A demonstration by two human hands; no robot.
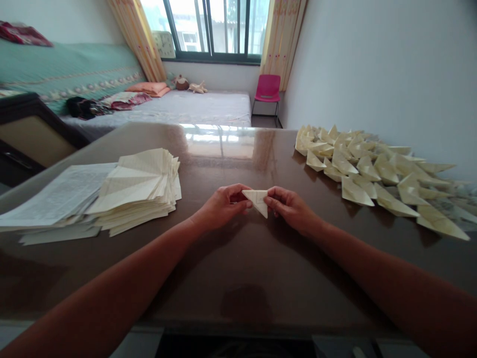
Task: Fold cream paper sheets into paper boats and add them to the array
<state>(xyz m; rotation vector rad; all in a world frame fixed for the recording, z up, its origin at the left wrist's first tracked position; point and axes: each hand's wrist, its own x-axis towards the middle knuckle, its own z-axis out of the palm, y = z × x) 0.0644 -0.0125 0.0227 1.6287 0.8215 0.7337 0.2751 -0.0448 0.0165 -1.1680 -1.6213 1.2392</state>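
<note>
A small cream paper folded into a triangle [258, 200] is held just above the glossy brown table [238, 268], near its middle. My left hand [222, 205] pinches its left side, fingers curled closed. Gripping the right side is my right hand [289, 207], also closed. To the left lies a stack of pre-creased cream sheets [138, 190], apart from both hands. A heap of several finished folded paper boats [376, 171] spreads over the table's right side.
Flat printed sheets [55, 196] lie under and left of the stack. Beyond the table stands a bed [208, 107] with pillows and soft toys, a pink chair [267, 89] by the window, and a white wall on the right.
</note>
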